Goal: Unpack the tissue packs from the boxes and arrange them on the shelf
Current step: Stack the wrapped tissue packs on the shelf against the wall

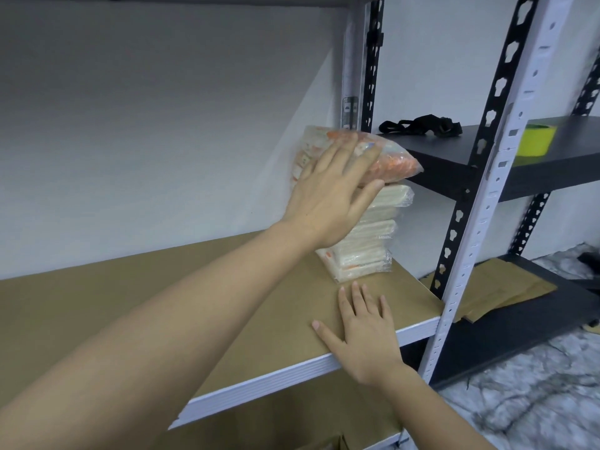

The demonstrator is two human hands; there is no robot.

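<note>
Nearest the camera, the right hand (363, 329) lies flat, palm down, fingers straight and spread, on the front edge of the brown shelf board (162, 319), holding nothing. Beyond it, the left hand (328, 193) presses with straight, relaxed fingers on the top tissue pack (396, 160), its thumb against that pack's near side; the fingers do not curl round it. This pack, clear-wrapped with orange print, sits tilted atop the stack of tissue packs (367, 248) at the right rear end of the board, beside the grey slotted upright (354, 76). The stack's packs blur together and cannot be counted reliably; printing on the wrappers is not legible. Behind stands a plain white wall (146, 125). To the right, a second, dark shelving unit (461, 157) carries one black strap (422, 123) and one roll of yellow-green tape (535, 141); flattened cardboard (496, 293) lies on its lower shelf. The floor (535, 401) is marbled grey.
</note>
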